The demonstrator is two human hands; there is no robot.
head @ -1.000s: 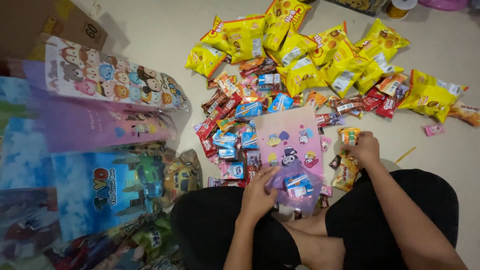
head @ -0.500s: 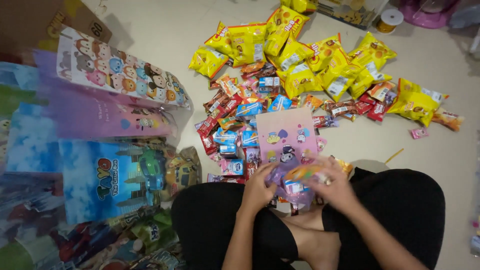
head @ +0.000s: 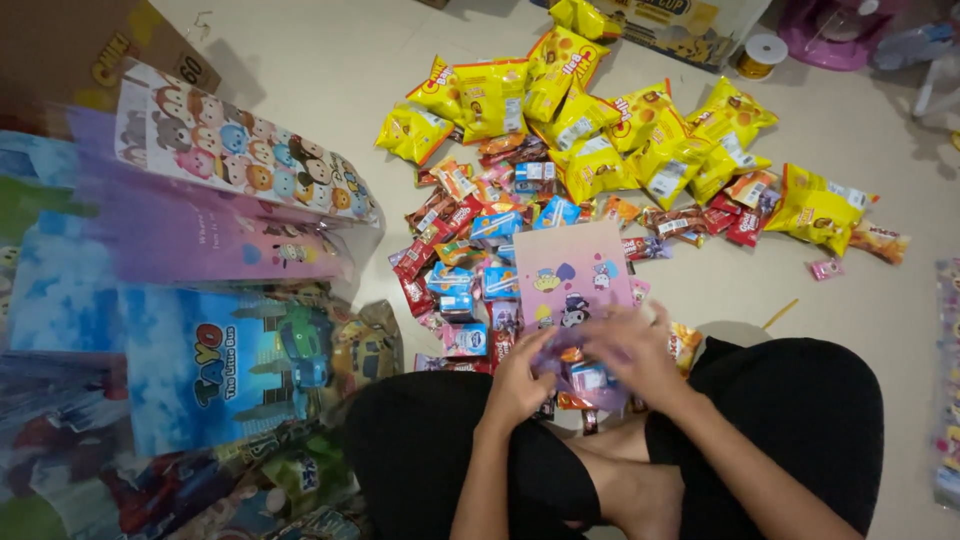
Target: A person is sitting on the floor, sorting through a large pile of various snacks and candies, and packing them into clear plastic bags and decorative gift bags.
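I sit cross-legged on the floor. A pink cartoon-printed goodie bag (head: 572, 270) lies in front of my knees with its open mouth toward me. My left hand (head: 520, 382) holds the left edge of that mouth. My right hand (head: 636, 352), blurred with motion, is at the mouth on the right, fingers over the snacks inside; whether it still holds a packet I cannot tell. A small blue-and-white carton (head: 590, 377) and an orange packet (head: 572, 401) show through the bag.
Yellow snack bags (head: 600, 120) lie heaped beyond the goodie bag, with small red, orange and blue packets (head: 470, 230) spread before them. Filled cartoon gift bags (head: 220, 290) lie in rows at left. A ribbon spool (head: 762, 52) and cardboard box (head: 660, 20) sit at the back.
My right hand came back from the snacks at right with an orange packet and brought it to the bag's mouth, where it now sits lower. The view tilted slightly.
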